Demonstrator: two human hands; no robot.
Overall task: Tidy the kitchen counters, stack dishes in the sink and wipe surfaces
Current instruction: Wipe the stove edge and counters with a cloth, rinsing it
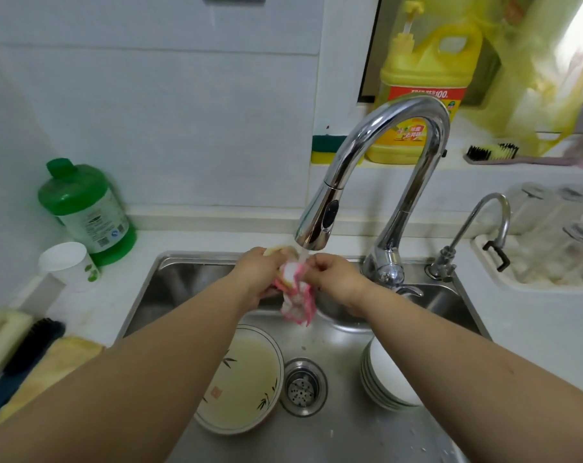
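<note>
Over the steel sink (450, 305), both my hands hold a pink and white cloth (298, 300) under running water from the chrome faucet (320, 215). My left hand (258, 274) grips the cloth's upper left part. My right hand (337, 274) pinches its upper right edge. The cloth's lower end hangs wet between my wrists. In the sink lie a large bamboo-patterned bowl (246, 385), partly under my left forearm, and a stack of white bowls (382, 382) on the right, either side of the drain strainer (303, 385).
A green bottle (88, 208) and a white cup (70, 265) stand on the left counter. A dark brush (22, 359) lies on cloths at the near left. Yellow detergent jug (424, 88), sponge (328, 148) and scrub brush (504, 153) sit on the back ledge. A small tap (477, 225) and a drying rack (551, 242) are on the right.
</note>
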